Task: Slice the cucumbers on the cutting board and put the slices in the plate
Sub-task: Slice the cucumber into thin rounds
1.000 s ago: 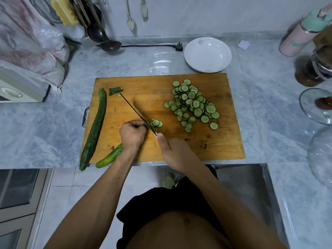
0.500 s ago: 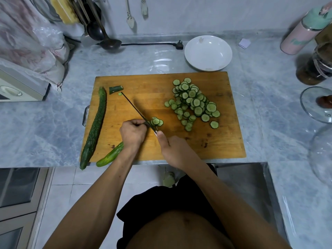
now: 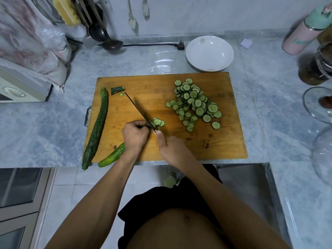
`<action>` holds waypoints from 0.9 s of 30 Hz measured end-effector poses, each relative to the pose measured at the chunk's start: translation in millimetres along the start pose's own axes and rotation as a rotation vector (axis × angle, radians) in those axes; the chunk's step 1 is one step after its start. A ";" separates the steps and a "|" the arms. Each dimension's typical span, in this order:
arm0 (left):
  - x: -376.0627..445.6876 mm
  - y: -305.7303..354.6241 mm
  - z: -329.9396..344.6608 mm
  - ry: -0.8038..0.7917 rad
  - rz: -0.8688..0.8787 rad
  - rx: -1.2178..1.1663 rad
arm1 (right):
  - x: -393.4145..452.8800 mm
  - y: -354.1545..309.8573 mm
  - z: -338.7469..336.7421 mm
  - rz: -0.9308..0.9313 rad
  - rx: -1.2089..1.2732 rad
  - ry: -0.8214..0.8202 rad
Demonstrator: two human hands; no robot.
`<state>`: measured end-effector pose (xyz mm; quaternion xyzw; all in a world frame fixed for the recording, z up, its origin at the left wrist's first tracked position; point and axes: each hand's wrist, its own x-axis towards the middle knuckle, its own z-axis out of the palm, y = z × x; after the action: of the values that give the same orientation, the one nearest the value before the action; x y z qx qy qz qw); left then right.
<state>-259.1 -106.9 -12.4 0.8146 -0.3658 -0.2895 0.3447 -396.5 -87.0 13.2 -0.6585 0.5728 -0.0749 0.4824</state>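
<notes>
Hardly anything has shifted since half a second ago: the knife (image 3: 138, 111) sits at nearly the same slant, and the small fan of fresh slices (image 3: 158, 122) beside the blade looks unchanged. On the cutting board (image 3: 224, 146), the left hand (image 3: 135, 134) has its fingers curled down over the cucumber being cut (image 3: 112, 156), whose free end pokes out toward 7 o'clock, past the board's near edge. The right hand (image 3: 171, 150) grips the knife handle, thumb laid along the top, and the blade runs away toward 11 o'clock. A big heap of slices (image 3: 195, 102) lies at about 2 o'clock on the board. A whole cucumber (image 3: 96, 129) lies along the board's left edge at 9 o'clock, with a cut stub (image 3: 117, 90) just beside its far end. The white plate (image 3: 209, 53) stands on the counter at 1 o'clock, touching the board's far edge, with no slices in it yet.
</notes>
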 end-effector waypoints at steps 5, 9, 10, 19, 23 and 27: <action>-1.5 2.1 -2.3 0.004 -0.003 0.010 | -1.8 -1.2 -1.0 -0.013 -0.014 -0.007; -1.6 1.4 -0.5 0.011 -0.003 0.001 | -3.5 0.7 -0.4 -0.012 -0.018 -0.013; -1.1 1.0 -0.1 0.012 -0.006 0.002 | -5.6 1.2 -0.3 -0.011 -0.023 -0.017; 0.5 -1.6 0.8 0.028 0.010 0.000 | -20.8 0.4 2.6 -0.044 -0.052 0.014; 1.1 -0.7 -1.0 0.024 -0.009 0.000 | -22.5 -2.5 2.4 -0.057 -0.050 0.011; 1.0 0.7 -1.1 0.016 -0.018 0.007 | -18.0 -0.9 2.4 -0.047 -0.048 0.001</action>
<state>-258.0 -107.6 -11.3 0.8214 -0.3565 -0.2848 0.3422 -400.3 -70.9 20.8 -0.6831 0.5592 -0.0727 0.4641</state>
